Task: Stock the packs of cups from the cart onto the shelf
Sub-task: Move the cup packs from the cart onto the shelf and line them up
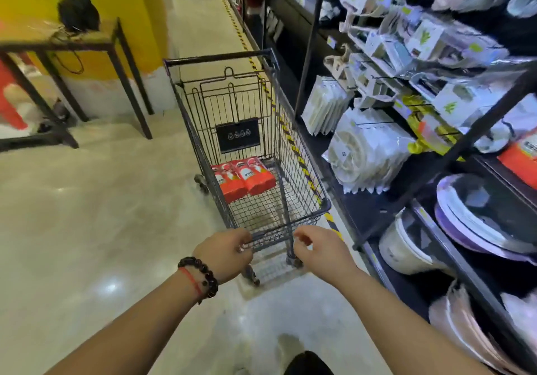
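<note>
Two red packs of cups lie side by side on the floor of a wire shopping cart, toward its far end. My left hand, with a dark bead bracelet on the wrist, grips the cart's near rim. My right hand hovers just right of that rim with its fingers loosely curled and holds nothing. To the right of the cart stands the black shelf. A red pack like those in the cart lies on it at the far right edge.
The shelf holds bagged paper plates, hanging white packets and stacked purple-rimmed plates. A black-framed table stands at the left by a yellow wall. Yellow-black tape runs along the floor at the shelf's base.
</note>
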Available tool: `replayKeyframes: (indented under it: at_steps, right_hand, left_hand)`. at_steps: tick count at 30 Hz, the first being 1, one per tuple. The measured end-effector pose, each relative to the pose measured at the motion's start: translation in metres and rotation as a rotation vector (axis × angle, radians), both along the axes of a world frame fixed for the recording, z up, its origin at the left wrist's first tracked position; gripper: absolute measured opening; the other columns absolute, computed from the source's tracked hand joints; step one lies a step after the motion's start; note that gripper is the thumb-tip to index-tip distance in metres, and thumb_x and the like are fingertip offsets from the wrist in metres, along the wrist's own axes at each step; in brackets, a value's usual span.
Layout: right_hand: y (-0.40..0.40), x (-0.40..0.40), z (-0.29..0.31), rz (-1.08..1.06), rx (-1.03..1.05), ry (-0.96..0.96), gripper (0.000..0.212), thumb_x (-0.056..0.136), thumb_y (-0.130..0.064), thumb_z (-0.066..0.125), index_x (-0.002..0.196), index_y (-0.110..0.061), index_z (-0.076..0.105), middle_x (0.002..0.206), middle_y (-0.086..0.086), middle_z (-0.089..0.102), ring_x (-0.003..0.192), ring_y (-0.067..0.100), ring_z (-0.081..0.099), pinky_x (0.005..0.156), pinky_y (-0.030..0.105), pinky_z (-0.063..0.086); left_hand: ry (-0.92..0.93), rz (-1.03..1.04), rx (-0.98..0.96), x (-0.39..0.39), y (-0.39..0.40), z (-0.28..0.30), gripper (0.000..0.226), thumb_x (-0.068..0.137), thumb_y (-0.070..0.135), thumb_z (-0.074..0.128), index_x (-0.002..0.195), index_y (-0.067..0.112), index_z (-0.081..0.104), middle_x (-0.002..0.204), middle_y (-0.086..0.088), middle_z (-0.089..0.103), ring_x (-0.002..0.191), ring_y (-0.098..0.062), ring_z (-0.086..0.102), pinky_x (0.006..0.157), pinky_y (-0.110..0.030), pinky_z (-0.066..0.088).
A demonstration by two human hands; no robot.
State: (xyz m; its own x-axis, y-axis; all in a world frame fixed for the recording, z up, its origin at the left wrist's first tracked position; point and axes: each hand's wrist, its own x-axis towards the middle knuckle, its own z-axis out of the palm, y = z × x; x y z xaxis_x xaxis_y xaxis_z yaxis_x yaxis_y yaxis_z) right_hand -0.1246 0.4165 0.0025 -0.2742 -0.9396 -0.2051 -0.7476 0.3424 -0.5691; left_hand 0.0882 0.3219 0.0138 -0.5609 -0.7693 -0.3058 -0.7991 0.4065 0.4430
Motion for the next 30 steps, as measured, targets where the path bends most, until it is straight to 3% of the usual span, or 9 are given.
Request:
replayKeyframes:
  at_steps: [6,12,17,20,25,30]
  right_hand:
    - [-0.088,-0.028,-0.011,0.031,0.017,-0.033,0.016,0.090,-0.031,0.056,0.100,-0.028,0.067,0.091,-0.009,0.068,0.087,0.015,0.062,0.079,0.039,0.054]
    - [-0.207,-0.077,-0.034,0.113,0.033,-0.055,0.019,0.090,-0.029,0.059,0.106,-0.027,0.069,0.094,-0.007,0.069,0.088,0.017,0.062,0.079,0.036,0.053]
    - [-0.310,-0.116,-0.052,0.247,0.095,-0.043,0.023,0.093,-0.033,0.056,0.114,-0.031,0.066,0.094,-0.014,0.062,0.084,0.012,0.059,0.070,0.029,0.047]
    - [-0.355,-0.134,-0.066,0.317,0.185,-0.060,0.015,0.096,-0.035,0.053,0.108,-0.034,0.063,0.090,-0.015,0.062,0.078,0.007,0.061,0.062,0.025,0.046]
    - [-0.417,-0.163,-0.099,0.317,0.271,-0.068,0.019,0.092,-0.035,0.053,0.108,-0.039,0.063,0.097,-0.007,0.064,0.084,0.014,0.061,0.070,0.029,0.052]
    - [-0.471,-0.179,-0.145,0.353,0.355,-0.049,0.029,0.094,-0.034,0.057,0.120,-0.025,0.064,0.100,-0.007,0.067,0.077,0.012,0.063,0.068,0.029,0.053]
  left_hand:
    - [-0.021,0.054,0.004,-0.019,-0.068,-0.006,0.036,0.091,0.035,0.048,0.126,0.029,0.056,0.124,0.007,0.062,0.111,-0.015,0.059,0.089,-0.031,0.051]
    - [-0.013,0.178,0.014,-0.060,-0.162,-0.026,0.034,0.090,0.039,0.049,0.123,0.031,0.055,0.125,0.009,0.063,0.110,-0.013,0.059,0.087,-0.031,0.052]
    - [-0.058,0.266,0.107,-0.112,-0.241,-0.039,0.040,0.089,0.037,0.049,0.129,0.035,0.047,0.128,0.008,0.062,0.112,-0.014,0.060,0.090,-0.031,0.053]
    - [-0.080,0.300,0.145,-0.138,-0.279,-0.051,0.044,0.090,0.037,0.050,0.133,0.032,0.043,0.130,0.006,0.061,0.110,-0.015,0.061,0.088,-0.031,0.053]
    - [-0.098,0.399,0.234,-0.158,-0.323,-0.079,0.055,0.092,0.035,0.053,0.143,0.031,0.035,0.139,0.005,0.056,0.123,-0.015,0.056,0.097,-0.028,0.049]
    - [-0.017,0.543,0.356,-0.168,-0.363,-0.109,0.058,0.093,0.026,0.058,0.146,0.027,0.036,0.140,0.001,0.053,0.116,-0.013,0.059,0.090,-0.026,0.054]
